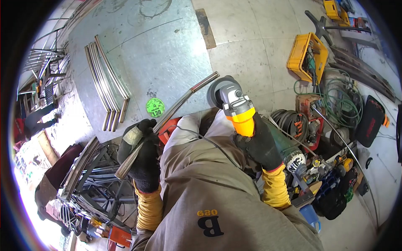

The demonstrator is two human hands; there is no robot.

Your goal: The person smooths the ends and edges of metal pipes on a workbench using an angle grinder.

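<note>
My left hand [141, 157], in a black work glove, is closed round a bent metal bar [178, 103]. The bar slants up and away to the right, its far end over the edge of the sheet-metal table [163, 50]. In my gloved right hand [263, 145] is a yellow-and-grey angle grinder [240, 104], gripped by its body. Its round disc [215, 93] faces left, close beside the bar's far end. Several bent metal bars [104, 81] lie side by side on the table's left part. A round green sticker [155, 107] is on the tabletop near its front edge.
On the right floor stand a yellow crate [296, 56], a coiled green hose [345, 102] and a box crowded with tools [328, 175]. A black cord [209, 142] crosses my lap. More metal pieces [102, 180] are stacked low at left. Another person [52, 184] is at far left.
</note>
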